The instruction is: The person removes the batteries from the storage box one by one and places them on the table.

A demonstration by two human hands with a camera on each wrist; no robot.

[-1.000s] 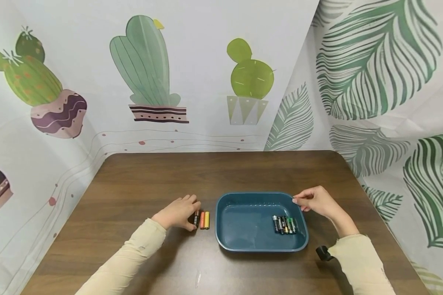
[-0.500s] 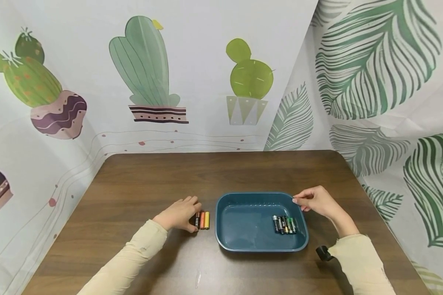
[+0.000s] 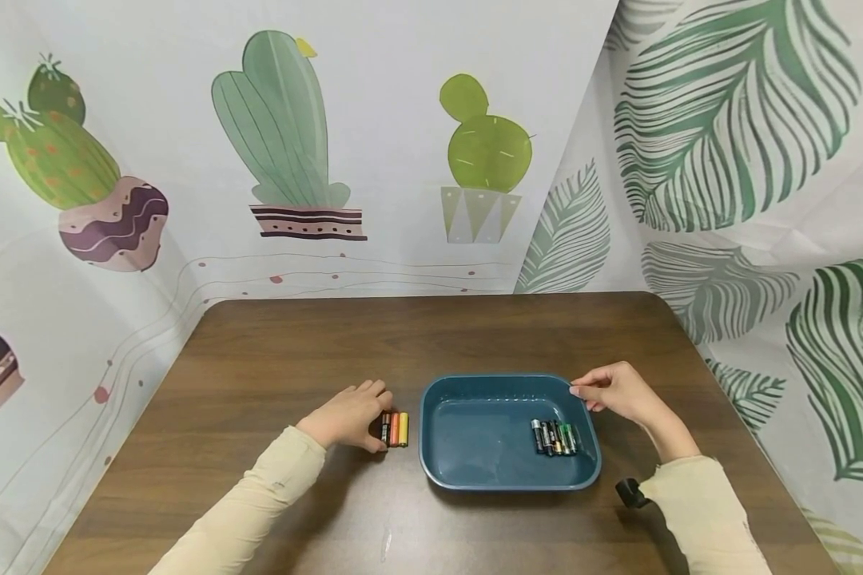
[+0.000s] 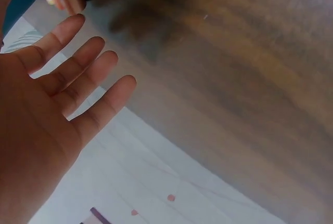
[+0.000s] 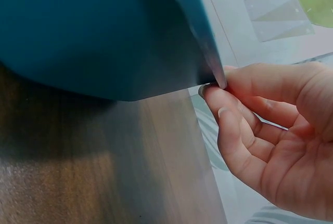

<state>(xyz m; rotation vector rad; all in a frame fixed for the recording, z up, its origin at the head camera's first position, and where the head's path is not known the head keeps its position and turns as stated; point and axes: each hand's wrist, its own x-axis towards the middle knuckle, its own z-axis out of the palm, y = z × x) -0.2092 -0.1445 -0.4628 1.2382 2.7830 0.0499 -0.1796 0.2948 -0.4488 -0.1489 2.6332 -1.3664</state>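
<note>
In the head view, a black-and-copper battery (image 3: pixel 385 430), a red battery (image 3: pixel 394 430) and a yellow battery (image 3: pixel 403 430) lie side by side on the table. My left hand (image 3: pixel 348 415) is at the black battery, thumb near its near end and index finger by its far end. The left wrist view has the fingers (image 4: pixel 96 81) spread and fairly straight, the index tip close to the battery's copper end; whether it touches, I cannot tell. My right hand (image 3: pixel 618 393) pinches the far right corner of the blue tray (image 3: pixel 431 479), with thumb and index finger on its rim.
Several dark and green batteries (image 3: pixel 554 438) lie in a row inside the tray, toward its right side. The brown table (image 3: pixel 345 339) ends at a printed cloth backdrop (image 3: pixel 403 160). A black band (image 3: pixel 630 493) sits at the right sleeve.
The black battery has shifted slightly right and now lies against the red one, with my left hand following a little. My right hand and the tray have stayed put.
</note>
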